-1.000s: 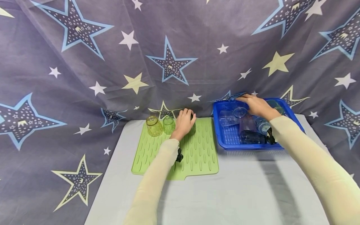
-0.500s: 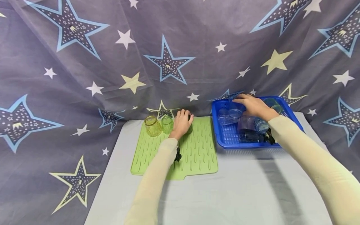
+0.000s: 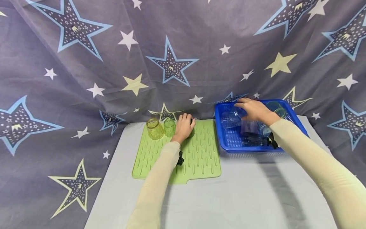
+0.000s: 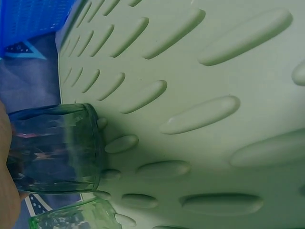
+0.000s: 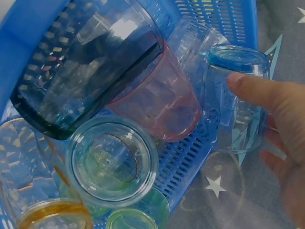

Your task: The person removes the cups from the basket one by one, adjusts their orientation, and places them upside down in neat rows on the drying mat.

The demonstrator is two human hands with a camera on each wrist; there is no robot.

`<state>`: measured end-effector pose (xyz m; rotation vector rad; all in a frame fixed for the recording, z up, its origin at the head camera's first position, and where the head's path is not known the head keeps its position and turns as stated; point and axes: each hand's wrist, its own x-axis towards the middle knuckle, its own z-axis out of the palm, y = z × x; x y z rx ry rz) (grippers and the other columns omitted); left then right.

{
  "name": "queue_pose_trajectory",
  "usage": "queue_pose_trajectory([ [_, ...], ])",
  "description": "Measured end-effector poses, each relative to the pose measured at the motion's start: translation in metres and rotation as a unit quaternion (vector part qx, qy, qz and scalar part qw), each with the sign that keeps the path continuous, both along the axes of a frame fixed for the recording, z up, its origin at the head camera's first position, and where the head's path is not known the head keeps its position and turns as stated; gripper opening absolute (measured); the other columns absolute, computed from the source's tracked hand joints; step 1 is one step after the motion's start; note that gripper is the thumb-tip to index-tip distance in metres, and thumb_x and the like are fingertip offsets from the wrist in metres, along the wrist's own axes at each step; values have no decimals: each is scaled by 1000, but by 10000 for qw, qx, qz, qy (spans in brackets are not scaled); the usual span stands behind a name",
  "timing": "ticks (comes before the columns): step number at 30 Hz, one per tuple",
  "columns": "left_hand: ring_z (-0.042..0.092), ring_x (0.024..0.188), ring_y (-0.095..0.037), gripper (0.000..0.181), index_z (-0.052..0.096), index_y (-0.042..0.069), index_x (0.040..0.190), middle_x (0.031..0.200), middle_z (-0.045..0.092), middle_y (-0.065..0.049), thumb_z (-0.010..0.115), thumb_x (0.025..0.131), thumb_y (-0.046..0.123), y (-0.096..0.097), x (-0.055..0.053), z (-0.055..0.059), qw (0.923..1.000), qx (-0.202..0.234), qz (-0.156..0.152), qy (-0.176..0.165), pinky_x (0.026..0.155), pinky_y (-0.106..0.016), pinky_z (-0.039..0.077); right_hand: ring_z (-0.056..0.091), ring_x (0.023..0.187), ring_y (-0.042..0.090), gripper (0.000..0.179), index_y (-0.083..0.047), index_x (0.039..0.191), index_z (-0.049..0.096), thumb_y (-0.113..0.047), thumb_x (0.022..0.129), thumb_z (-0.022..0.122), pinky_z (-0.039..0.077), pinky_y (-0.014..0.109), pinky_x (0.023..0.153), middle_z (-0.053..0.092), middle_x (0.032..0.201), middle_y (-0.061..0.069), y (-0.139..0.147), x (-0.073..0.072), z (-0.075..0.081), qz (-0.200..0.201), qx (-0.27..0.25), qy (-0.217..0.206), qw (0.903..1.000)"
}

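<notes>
Nearest me, the table (image 3: 200, 203) is pale and lightly creased, with the shadows of two cream sleeves (image 3: 150, 187) falling across it. Beyond its front stretch lie a ribbed green mat (image 3: 203, 159) and, to its right, a perforated blue basket (image 3: 234, 149).

The left hand (image 3: 184, 127) is at the mat's far edge, its fingers clamped round a teal glass (image 4: 57, 150) that stands there. A green glass (image 3: 169, 128) is just beside it, and a yellow glass (image 3: 155, 130) is further left.

The right hand (image 3: 254, 109) reaches over the basket, thumb and fingers closed on a blue glass (image 5: 238, 59) at the back-left part; contact with the basket cannot be confirmed. Behind everything hangs a grey curtain (image 3: 200, 28) printed with stars.

The left-wrist view shows the teal glass meeting the mat, which the hand largely covers in the head view. The right-wrist view identifies basket contents the head view partly conceals: a dark glass (image 5: 86, 67) against a pink glass (image 5: 162, 95), and an amber-rimmed glass (image 5: 40, 176).
</notes>
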<state>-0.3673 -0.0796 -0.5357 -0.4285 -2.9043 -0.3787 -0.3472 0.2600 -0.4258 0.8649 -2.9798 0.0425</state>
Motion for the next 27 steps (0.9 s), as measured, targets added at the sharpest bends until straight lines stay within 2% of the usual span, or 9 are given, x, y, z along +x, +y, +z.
queue_pose_trajectory([
  [4,53,117,-32,37,60,9,121,126,57,-13,38,110,36,0,0,1,10000,-26,26,-92,94,-44,52,49,135,49,67,0,137,60,-16,78,87,45,61,107,51,147,29,-1,0,1,41,78,20,10000],
  [9,54,116,-32,38,59,8,121,125,58,-13,37,110,37,0,-2,0,10000,-69,38,-50,94,-44,52,50,133,49,66,1,137,60,-19,80,86,46,60,107,52,145,29,-2,0,4,100,174,65,9998],
  [17,54,113,-32,32,60,7,119,122,58,-14,45,108,33,-2,-6,-1,10000,-30,52,-48,92,-45,52,52,131,48,65,2,135,62,-21,79,86,46,59,107,55,142,29,-7,-2,6,166,259,92,9995],
  [22,55,112,-33,33,59,7,119,122,58,-14,45,108,34,-4,-8,0,9999,-49,56,-79,91,-45,52,55,127,47,65,2,133,63,-21,78,87,47,59,105,57,139,28,-8,-4,6,211,253,101,9994],
  [27,56,108,-33,32,60,5,117,119,59,-15,43,107,31,-6,-6,-2,9999,-32,-68,118,89,-45,54,54,127,47,65,-1,134,64,-16,75,89,49,59,102,57,137,28,-8,-4,5,207,339,52,9992],
])
